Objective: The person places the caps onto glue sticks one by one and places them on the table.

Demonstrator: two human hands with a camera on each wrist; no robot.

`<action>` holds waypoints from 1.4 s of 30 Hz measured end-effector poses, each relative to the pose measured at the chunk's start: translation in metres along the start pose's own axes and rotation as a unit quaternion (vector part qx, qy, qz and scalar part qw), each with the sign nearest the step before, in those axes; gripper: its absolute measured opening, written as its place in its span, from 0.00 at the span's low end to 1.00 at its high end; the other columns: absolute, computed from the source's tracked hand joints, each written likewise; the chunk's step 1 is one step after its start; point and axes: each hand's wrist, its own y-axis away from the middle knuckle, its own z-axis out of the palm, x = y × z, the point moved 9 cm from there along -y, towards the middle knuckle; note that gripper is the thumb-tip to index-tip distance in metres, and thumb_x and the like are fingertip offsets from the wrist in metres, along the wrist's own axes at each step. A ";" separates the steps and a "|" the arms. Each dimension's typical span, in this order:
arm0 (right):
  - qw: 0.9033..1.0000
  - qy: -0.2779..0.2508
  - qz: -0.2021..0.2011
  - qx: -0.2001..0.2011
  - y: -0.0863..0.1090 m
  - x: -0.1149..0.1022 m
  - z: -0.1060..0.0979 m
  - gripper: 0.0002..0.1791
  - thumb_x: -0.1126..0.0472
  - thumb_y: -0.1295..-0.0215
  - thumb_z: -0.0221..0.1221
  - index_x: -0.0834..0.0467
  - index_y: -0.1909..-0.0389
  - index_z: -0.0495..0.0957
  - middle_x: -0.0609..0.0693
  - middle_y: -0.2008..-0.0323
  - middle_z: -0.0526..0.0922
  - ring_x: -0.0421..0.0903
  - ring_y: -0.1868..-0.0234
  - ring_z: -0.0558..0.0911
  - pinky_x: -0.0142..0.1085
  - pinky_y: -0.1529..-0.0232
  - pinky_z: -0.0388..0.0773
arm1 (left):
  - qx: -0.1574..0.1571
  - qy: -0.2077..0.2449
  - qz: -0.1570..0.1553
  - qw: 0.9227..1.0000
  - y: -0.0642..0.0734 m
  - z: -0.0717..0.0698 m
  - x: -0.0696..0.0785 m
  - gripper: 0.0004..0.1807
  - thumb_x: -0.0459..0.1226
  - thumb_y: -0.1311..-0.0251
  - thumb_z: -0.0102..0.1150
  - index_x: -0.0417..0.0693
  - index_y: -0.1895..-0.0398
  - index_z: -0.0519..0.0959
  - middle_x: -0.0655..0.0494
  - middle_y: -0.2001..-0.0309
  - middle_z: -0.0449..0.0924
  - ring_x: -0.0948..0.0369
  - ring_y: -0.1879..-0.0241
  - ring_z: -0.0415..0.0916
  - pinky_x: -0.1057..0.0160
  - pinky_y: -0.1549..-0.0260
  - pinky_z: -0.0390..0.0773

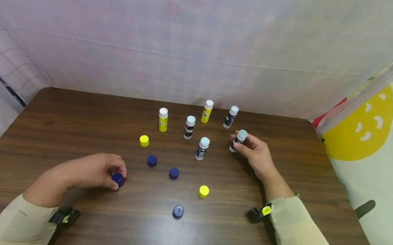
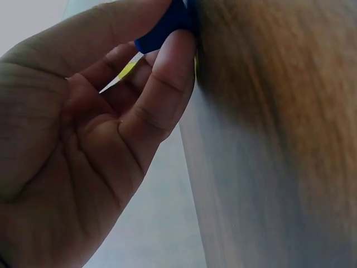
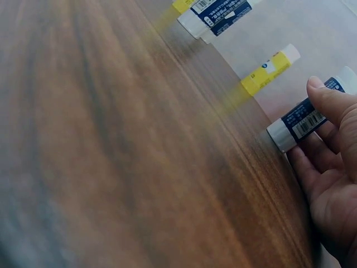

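Note:
My left hand is low over the left of the table, its thumb and fingers pinching a dark blue cap. In the left wrist view that blue cap sits between thumb and fingertip, close to the wood. Farther back on the right, my right hand grips a navy glue stick with a pale uncapped top. The right wrist view shows this glue stick between thumb and fingers, its white base at the tabletop; whether it touches is hard to tell.
Uncapped glue sticks stand upright at the back: two yellow and three navy. Loose caps lie in front of them, two yellow and three dark blue. A pale curtain hangs behind the brown table.

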 end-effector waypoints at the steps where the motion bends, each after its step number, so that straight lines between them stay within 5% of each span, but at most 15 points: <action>1: 1.000 0.001 -0.001 0.001 0.000 0.001 -0.001 0.28 0.61 0.29 0.67 0.67 0.32 0.74 0.67 0.37 0.80 0.32 0.44 0.84 0.23 0.44 0.80 | 0.002 -0.001 -0.005 1.000 0.000 0.000 -0.001 0.12 0.36 0.43 0.77 0.56 0.61 0.82 0.61 0.58 0.80 0.62 0.59 0.77 0.58 0.57 0.81; 10: 1.000 0.008 -0.001 0.003 0.001 0.000 -0.002 0.28 0.60 0.30 0.67 0.66 0.33 0.75 0.64 0.38 0.82 0.32 0.44 0.84 0.23 0.43 0.79 | 0.007 0.025 -0.040 0.999 -0.003 -0.001 -0.001 0.12 0.35 0.42 0.75 0.52 0.61 0.79 0.58 0.62 0.83 0.61 0.64 0.78 0.60 0.63 0.80; 18: 1.000 0.000 -0.008 0.005 0.002 0.000 -0.002 0.29 0.60 0.30 0.67 0.69 0.33 0.74 0.54 0.42 0.87 0.32 0.45 0.85 0.24 0.43 0.80 | 0.039 0.007 0.026 0.999 -0.005 -0.009 0.006 0.09 0.37 0.36 0.72 0.55 0.55 0.85 0.58 0.51 0.82 0.61 0.54 0.81 0.58 0.54 0.86; 28: 1.000 -0.003 -0.029 0.008 0.004 -0.013 -0.001 0.30 0.61 0.30 0.67 0.72 0.33 0.72 0.51 0.46 0.89 0.33 0.46 0.85 0.24 0.44 0.81 | 0.090 0.003 0.027 0.996 -0.007 -0.019 0.011 0.10 0.38 0.34 0.70 0.57 0.51 0.86 0.60 0.50 0.83 0.61 0.55 0.78 0.58 0.54 0.83; 36: 0.999 -0.002 -0.044 0.006 0.006 -0.032 0.005 0.27 0.62 0.30 0.68 0.69 0.35 0.76 0.62 0.44 0.87 0.36 0.48 0.87 0.26 0.45 0.82 | 0.126 0.000 0.067 0.990 -0.012 -0.027 0.027 0.12 0.35 0.36 0.71 0.52 0.51 0.86 0.58 0.51 0.84 0.57 0.50 0.83 0.52 0.49 0.87; 42: 0.997 -0.007 -0.077 -0.015 0.009 -0.054 0.016 0.22 0.64 0.30 0.67 0.68 0.39 0.79 0.52 0.49 0.90 0.38 0.49 0.88 0.28 0.46 0.84 | 0.169 0.006 0.103 0.980 -0.016 -0.039 0.042 0.13 0.32 0.38 0.72 0.48 0.51 0.85 0.53 0.50 0.83 0.55 0.51 0.85 0.53 0.50 0.88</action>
